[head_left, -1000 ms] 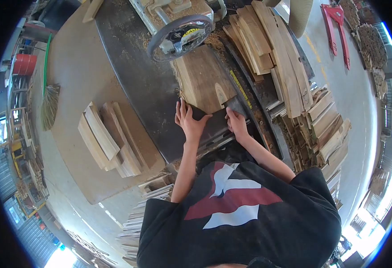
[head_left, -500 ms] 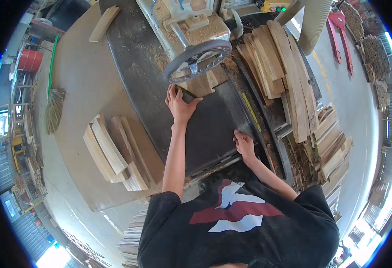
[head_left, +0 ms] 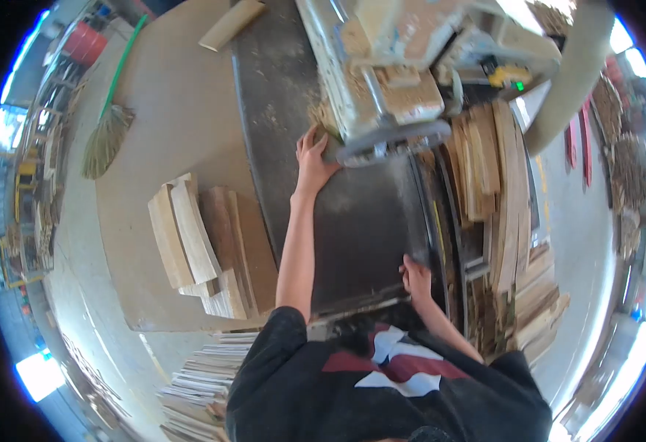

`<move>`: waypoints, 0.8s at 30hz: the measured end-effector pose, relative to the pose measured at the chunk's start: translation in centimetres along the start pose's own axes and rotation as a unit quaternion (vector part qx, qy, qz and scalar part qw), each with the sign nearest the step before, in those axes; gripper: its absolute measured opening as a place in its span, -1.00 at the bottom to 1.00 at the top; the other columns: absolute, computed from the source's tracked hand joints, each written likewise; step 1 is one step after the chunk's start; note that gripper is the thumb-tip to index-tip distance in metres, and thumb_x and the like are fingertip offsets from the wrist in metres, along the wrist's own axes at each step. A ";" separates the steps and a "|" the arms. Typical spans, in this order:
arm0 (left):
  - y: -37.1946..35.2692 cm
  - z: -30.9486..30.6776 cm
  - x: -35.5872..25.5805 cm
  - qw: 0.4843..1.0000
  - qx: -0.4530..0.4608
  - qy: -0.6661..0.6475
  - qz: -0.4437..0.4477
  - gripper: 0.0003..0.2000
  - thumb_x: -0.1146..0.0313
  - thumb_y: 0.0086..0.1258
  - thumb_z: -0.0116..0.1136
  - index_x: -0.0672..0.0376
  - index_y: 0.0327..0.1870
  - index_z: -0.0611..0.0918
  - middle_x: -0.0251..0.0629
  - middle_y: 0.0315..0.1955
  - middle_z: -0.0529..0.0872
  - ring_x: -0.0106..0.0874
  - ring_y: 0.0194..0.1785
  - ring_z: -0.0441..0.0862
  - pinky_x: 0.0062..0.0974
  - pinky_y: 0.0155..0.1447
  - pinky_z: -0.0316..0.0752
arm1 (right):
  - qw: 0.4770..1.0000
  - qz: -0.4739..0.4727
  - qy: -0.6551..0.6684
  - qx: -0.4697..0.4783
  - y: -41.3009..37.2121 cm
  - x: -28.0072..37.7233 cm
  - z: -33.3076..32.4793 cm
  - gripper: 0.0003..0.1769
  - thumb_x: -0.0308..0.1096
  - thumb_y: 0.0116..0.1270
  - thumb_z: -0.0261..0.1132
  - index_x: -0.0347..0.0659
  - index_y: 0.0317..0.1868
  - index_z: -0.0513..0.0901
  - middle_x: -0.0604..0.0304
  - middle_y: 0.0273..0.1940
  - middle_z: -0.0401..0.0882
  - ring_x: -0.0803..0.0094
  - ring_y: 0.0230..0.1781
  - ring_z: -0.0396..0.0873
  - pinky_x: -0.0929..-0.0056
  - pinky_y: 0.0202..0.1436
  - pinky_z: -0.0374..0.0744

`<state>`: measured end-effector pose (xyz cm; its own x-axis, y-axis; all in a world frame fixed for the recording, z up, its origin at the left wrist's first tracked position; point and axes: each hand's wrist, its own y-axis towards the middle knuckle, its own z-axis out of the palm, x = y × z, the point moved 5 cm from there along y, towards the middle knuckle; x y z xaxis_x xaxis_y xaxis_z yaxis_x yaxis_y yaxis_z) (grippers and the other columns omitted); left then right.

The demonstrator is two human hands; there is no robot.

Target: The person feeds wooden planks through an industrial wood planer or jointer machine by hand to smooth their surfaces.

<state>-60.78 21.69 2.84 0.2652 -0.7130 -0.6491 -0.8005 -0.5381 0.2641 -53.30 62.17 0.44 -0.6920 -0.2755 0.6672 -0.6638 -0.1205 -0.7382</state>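
My left hand [head_left: 314, 166] is on the black machine table [head_left: 352, 236], beside the white, sawdust-covered machine head [head_left: 393, 96]. Its thumb and fingers are spread, and I see nothing gripped in them. A grey handwheel [head_left: 393, 141] sticks out just right of this hand and hides what lies beneath it. Low on the right of the black table, my right hand [head_left: 416, 280] has its fingers curled in, with nothing visible in them.
Curved wooden boards [head_left: 511, 199] are stacked right of the table, with more wood pieces [head_left: 540, 302] below. Several cut blocks [head_left: 194, 232] sit on the brown side board [head_left: 183, 103], and another piece [head_left: 231, 23] lies farther up. A broom [head_left: 109, 140] stands left; a hose [head_left: 573, 81] hangs right.
The view has shifted, so the machine head and handwheel now sit farther right. The wood piece seen by my left hand is now out of sight near the wheel. Both hands keep similar poses.
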 end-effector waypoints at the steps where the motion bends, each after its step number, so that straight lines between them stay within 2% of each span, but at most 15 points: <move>1: 0.5 -0.7 2.2 0.998 -0.014 -0.058 -0.005 -0.25 0.33 -0.05 0.68 0.27 0.28 0.65 -0.01 0.41 0.47 0.04 0.48 0.32 -0.04 0.54 0.27 | 1.000 0.018 -0.003 -0.006 0.5 -0.3 -0.2 -0.54 -0.03 0.49 0.37 -0.17 -0.50 0.61 0.40 -0.71 0.40 0.67 -0.80 0.27 0.56 -0.71 0.12; 4: 3.5 -4.3 9.0 0.990 -0.092 -0.068 -0.082 -0.25 0.35 -0.05 0.68 0.28 0.29 0.64 0.03 0.45 0.41 0.05 0.50 0.30 -0.06 0.55 0.26 | 1.000 0.001 0.003 0.002 0.5 -0.2 -0.2 -0.57 -0.09 0.51 0.36 -0.18 -0.50 0.63 0.39 -0.71 0.40 0.65 -0.80 0.28 0.55 -0.72 0.13; 5: 5.3 -5.3 11.0 0.991 -0.105 -0.041 -0.076 -0.16 0.20 -0.01 0.68 0.26 0.37 0.57 0.10 0.47 0.35 0.06 0.52 0.27 0.00 0.55 0.27 | 1.000 0.006 0.013 -0.004 0.4 0.2 0.0 -0.57 -0.12 0.52 0.35 -0.18 -0.50 0.63 0.39 -0.72 0.40 0.65 -0.80 0.28 0.57 -0.72 0.14; 6: 7.5 -6.6 12.4 0.990 -0.113 -0.035 -0.080 -0.16 0.20 -0.01 0.68 0.26 0.37 0.57 0.10 0.47 0.35 0.06 0.52 0.27 0.00 0.55 0.27 | 1.000 0.007 0.010 -0.012 0.5 0.2 0.1 -0.57 -0.12 0.52 0.35 -0.18 -0.51 0.64 0.38 -0.72 0.41 0.65 -0.80 0.28 0.56 -0.71 0.14; 8: 13.1 -9.2 13.9 0.979 -0.097 0.151 -0.093 0.08 -0.08 -0.07 0.68 0.23 0.51 0.41 0.16 0.53 0.24 0.07 0.57 0.19 0.05 0.55 0.25 | 1.000 0.014 -0.002 -0.023 0.3 1.1 0.4 -0.55 -0.13 0.52 0.35 -0.20 -0.54 0.65 0.35 -0.71 0.43 0.65 -0.81 0.28 0.53 -0.72 0.14; 9: 16.3 -10.1 15.1 0.979 -0.102 0.152 -0.092 0.08 -0.08 -0.07 0.68 0.23 0.51 0.41 0.16 0.53 0.24 0.07 0.57 0.19 0.05 0.55 0.25 | 0.999 0.018 -0.010 -0.026 -0.1 2.0 0.5 -0.54 -0.13 0.52 0.34 -0.21 -0.55 0.65 0.34 -0.71 0.44 0.64 -0.81 0.28 0.52 -0.73 0.13; 11: 23.4 -11.1 17.8 0.958 -0.048 0.271 -0.082 0.32 -0.31 -0.23 0.64 0.19 0.60 0.24 0.20 0.59 0.13 0.08 0.64 0.08 0.07 0.57 0.20 | 0.998 0.065 -0.009 -0.023 0.1 1.7 0.2 -0.52 -0.14 0.52 0.33 -0.24 -0.56 0.65 0.30 -0.72 0.45 0.61 -0.82 0.26 0.50 -0.73 0.12; 12: 26.9 -11.9 18.6 0.958 -0.055 0.269 -0.077 0.32 -0.31 -0.23 0.64 0.19 0.60 0.24 0.20 0.59 0.13 0.08 0.64 0.08 0.07 0.57 0.20 | 0.996 0.083 -0.007 -0.040 0.2 1.7 0.3 -0.52 -0.16 0.51 0.32 -0.27 -0.57 0.65 0.28 -0.76 0.41 0.57 -0.84 0.24 0.48 -0.73 0.12; 15: 35.2 -12.8 21.2 0.927 0.028 0.356 -0.113 0.40 -0.43 -0.25 0.58 0.23 0.63 0.16 0.14 0.66 -0.05 0.05 0.69 -0.04 0.07 0.61 0.15 | 0.995 0.081 -0.011 -0.058 0.4 1.2 0.1 -0.48 -0.10 0.50 0.32 -0.28 -0.58 0.65 0.27 -0.79 0.38 0.55 -0.85 0.25 0.47 -0.73 0.12; 17: 38.6 -12.7 22.5 0.906 0.014 0.404 -0.124 0.39 -0.54 -0.21 0.47 0.28 0.60 0.21 0.07 0.62 0.14 -0.02 0.69 0.03 0.02 0.61 0.15 | 0.994 0.086 -0.024 -0.057 1.2 0.7 -0.3 -0.47 -0.07 0.50 0.32 -0.26 -0.59 0.65 0.28 -0.79 0.40 0.57 -0.86 0.26 0.50 -0.74 0.13; 18: 39.5 -11.6 22.7 0.910 0.016 0.397 -0.118 0.39 -0.54 -0.21 0.47 0.28 0.60 0.21 0.07 0.62 0.14 -0.02 0.69 0.03 0.02 0.61 0.15 | 0.991 0.118 -0.041 -0.055 1.3 0.5 -0.5 -0.47 -0.08 0.49 0.33 -0.28 -0.59 0.65 0.26 -0.79 0.41 0.56 -0.85 0.28 0.47 -0.74 0.16; 20: 39.6 -10.4 23.5 0.927 -0.011 0.316 -0.203 0.38 -0.64 -0.20 0.36 0.35 0.55 0.29 0.01 0.57 0.28 -0.05 0.66 0.13 0.01 0.62 0.13 | 0.985 0.152 -0.058 -0.060 1.3 0.2 -1.0 -0.47 -0.09 0.48 0.33 -0.30 -0.59 0.66 0.24 -0.79 0.43 0.55 -0.84 0.30 0.45 -0.74 0.18; 21: 38.7 -10.3 21.6 0.920 -0.031 0.338 -0.195 0.24 -0.57 -0.03 0.32 0.37 0.50 0.37 0.00 0.49 0.41 -0.04 0.60 0.24 0.02 0.61 0.15 | 0.986 0.149 -0.053 -0.059 1.3 0.7 -0.7 -0.47 -0.08 0.48 0.33 -0.31 -0.59 0.67 0.23 -0.78 0.44 0.53 -0.84 0.31 0.43 -0.73 0.19; 22: 38.0 -9.6 21.2 0.920 -0.032 0.338 -0.194 0.24 -0.57 -0.03 0.32 0.37 0.50 0.37 0.00 0.49 0.41 -0.04 0.60 0.24 0.02 0.61 0.15 | 0.987 0.144 -0.049 -0.054 1.2 1.1 -0.3 -0.46 -0.07 0.48 0.32 -0.31 -0.59 0.67 0.22 -0.78 0.44 0.52 -0.84 0.32 0.41 -0.73 0.20; 24: 36.3 -9.1 20.0 0.927 -0.017 0.345 -0.149 0.01 -0.39 0.22 0.29 0.37 0.46 0.43 -0.02 0.43 0.49 -0.04 0.53 0.34 0.02 0.54 0.23 | 0.989 0.124 -0.044 -0.072 1.1 1.0 0.1 -0.46 -0.06 0.48 0.32 -0.32 -0.57 0.68 0.23 -0.79 0.42 0.52 -0.84 0.31 0.42 -0.72 0.20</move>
<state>-79.70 -16.16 5.93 0.7612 -0.6423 -0.0900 -0.6224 -0.7624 0.1769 -54.65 61.70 0.31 -0.8153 -0.3622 0.4518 -0.5147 0.0959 -0.8520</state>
